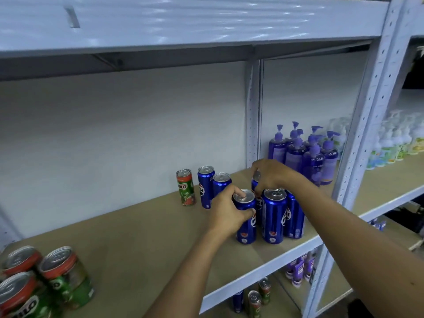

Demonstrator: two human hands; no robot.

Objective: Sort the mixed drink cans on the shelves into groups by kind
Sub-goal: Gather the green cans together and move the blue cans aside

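A blue Pepsi can [246, 216] standing upright on the brown shelf board [128, 228] is gripped near its top by the left hand [226, 212], fingers and thumb curled round it. Just behind and to the right, another blue can [255, 180] is held from above by the right hand [273, 175], whose fingers are closed over its rim; most of that can is hidden, so its label cannot be read. Two more blue cans [275, 216] are seen upright beside these, touching each other, near the front edge of the shelf. Further back, a pair of blue cans [207, 189] is placed next to a single green Milo can [185, 190], close to the white back wall. At the near left corner, a cluster of Milo cans [46, 283] is grouped together. Purple pump bottles [307, 154] are gathered at the shelf's right end. A few mixed cans [252, 299] are visible on the shelf below.
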